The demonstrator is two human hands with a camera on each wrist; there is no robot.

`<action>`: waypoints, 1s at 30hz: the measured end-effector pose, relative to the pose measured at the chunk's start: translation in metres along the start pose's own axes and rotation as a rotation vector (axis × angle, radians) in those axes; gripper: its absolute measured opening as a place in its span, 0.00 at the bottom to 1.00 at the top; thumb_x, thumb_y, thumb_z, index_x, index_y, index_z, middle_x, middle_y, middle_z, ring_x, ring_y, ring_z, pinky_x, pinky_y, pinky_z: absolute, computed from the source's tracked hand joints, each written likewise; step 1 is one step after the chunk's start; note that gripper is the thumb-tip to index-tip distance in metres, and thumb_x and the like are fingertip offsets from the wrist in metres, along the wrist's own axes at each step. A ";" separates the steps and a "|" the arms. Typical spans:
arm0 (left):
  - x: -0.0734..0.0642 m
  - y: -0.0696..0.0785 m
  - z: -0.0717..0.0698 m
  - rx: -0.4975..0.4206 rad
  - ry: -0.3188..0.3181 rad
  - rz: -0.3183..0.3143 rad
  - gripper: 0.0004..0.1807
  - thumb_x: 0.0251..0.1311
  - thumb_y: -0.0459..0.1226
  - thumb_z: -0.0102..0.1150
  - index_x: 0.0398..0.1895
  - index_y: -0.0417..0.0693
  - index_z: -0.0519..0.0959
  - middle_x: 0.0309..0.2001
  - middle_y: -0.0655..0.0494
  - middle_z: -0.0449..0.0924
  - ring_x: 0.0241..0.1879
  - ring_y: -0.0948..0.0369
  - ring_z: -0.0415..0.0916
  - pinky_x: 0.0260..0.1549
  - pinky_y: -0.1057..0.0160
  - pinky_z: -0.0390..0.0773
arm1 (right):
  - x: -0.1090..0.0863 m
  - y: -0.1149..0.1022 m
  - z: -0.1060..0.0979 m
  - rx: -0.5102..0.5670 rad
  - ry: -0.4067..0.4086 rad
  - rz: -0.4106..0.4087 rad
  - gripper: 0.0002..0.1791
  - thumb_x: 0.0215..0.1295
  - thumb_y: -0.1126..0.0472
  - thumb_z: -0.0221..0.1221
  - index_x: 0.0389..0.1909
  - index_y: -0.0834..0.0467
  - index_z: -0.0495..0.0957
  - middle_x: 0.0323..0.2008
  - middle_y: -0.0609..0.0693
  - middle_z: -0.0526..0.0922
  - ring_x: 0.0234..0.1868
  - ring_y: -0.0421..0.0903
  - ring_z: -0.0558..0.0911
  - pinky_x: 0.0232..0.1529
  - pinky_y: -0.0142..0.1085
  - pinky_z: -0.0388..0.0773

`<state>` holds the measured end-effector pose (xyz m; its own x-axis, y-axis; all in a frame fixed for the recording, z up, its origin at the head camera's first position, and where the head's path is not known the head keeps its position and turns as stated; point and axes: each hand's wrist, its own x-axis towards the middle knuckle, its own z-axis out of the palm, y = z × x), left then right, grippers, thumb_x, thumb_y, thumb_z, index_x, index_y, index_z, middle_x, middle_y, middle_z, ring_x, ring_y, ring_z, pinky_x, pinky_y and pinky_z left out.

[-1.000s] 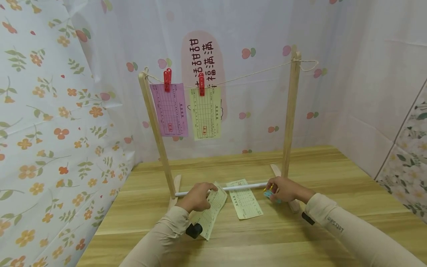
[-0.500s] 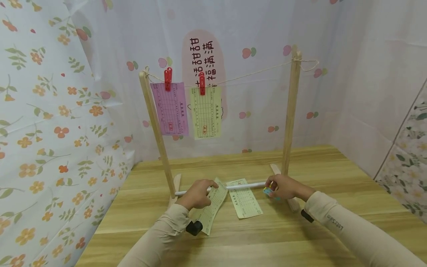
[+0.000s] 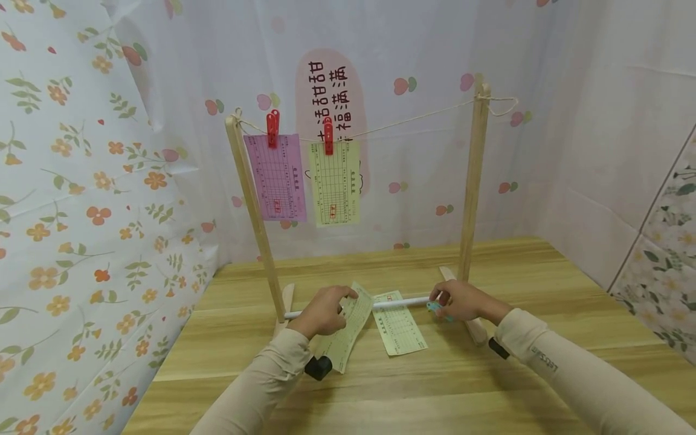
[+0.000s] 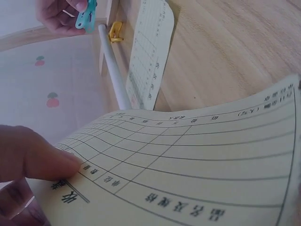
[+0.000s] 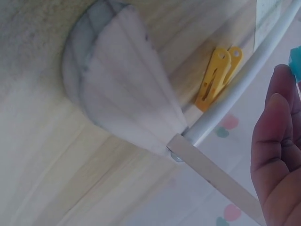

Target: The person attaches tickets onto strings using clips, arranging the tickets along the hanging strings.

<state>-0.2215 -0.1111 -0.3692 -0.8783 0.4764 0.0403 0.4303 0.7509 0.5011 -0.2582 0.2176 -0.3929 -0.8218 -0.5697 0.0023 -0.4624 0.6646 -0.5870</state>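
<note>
While the left hand [image 3: 325, 311] pinched a pale yellow slip [image 3: 354, 319] between thumb and fingers, the right hand [image 3: 462, 300] held a teal clip [image 4: 86, 19] in its fingertips. The gripped slip was raised at a tilt above the desk [image 3: 408, 386], curving along its length; whether its lower edge touched the wood could not be told. Just to its right, a second slip [image 3: 403, 332] lay flat on the desk, with its far end passing beneath a white rod [image 3: 410, 302]. A yellow clip [image 5: 216, 79] lay on the desk just beside that rod, near the foot of the right post [image 3: 472, 193]. The rod ran low between this post and the left post [image 3: 254, 223], and a thin cord [image 3: 408, 123] was strung between their tops. From the cord's left part hung a purple slip [image 3: 278, 184], held by one red clip [image 3: 273, 130], and just beside it a hanging yellow slip [image 3: 338, 187] under another red clip [image 3: 328, 139]. Behind the frame hung a pale curtain [image 3: 418, 175] printed with fruit.
</note>
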 end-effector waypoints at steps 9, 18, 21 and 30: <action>0.002 0.002 -0.003 -0.010 0.036 0.028 0.33 0.44 0.16 0.52 0.59 0.40 0.75 0.45 0.51 0.75 0.16 0.66 0.52 0.16 0.68 0.55 | 0.004 -0.003 -0.005 -0.019 0.026 -0.068 0.06 0.60 0.68 0.62 0.38 0.62 0.80 0.32 0.50 0.82 0.34 0.47 0.81 0.35 0.41 0.82; 0.005 0.007 -0.007 -0.013 0.057 0.024 0.32 0.46 0.18 0.57 0.59 0.40 0.75 0.47 0.50 0.74 0.21 0.63 0.61 0.20 0.66 0.63 | 0.006 -0.007 -0.009 -0.032 0.034 -0.052 0.02 0.60 0.66 0.63 0.32 0.61 0.80 0.31 0.47 0.82 0.35 0.45 0.80 0.36 0.42 0.81; 0.006 0.009 -0.008 -0.008 0.062 0.014 0.32 0.47 0.18 0.59 0.59 0.41 0.75 0.46 0.52 0.74 0.23 0.63 0.62 0.21 0.67 0.63 | 0.006 -0.009 -0.011 -0.047 0.044 -0.048 0.01 0.60 0.67 0.63 0.32 0.60 0.79 0.31 0.47 0.82 0.36 0.45 0.80 0.38 0.43 0.80; 0.009 0.014 -0.012 0.002 0.060 0.000 0.33 0.47 0.20 0.59 0.61 0.43 0.74 0.49 0.48 0.76 0.28 0.62 0.67 0.23 0.65 0.67 | 0.009 -0.014 -0.017 -0.049 0.051 -0.038 0.04 0.61 0.67 0.62 0.31 0.59 0.76 0.31 0.48 0.81 0.36 0.46 0.82 0.37 0.42 0.81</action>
<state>-0.2258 -0.1013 -0.3511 -0.8892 0.4482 0.0916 0.4304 0.7519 0.4993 -0.2648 0.2114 -0.3706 -0.8187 -0.5705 0.0659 -0.5084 0.6667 -0.5450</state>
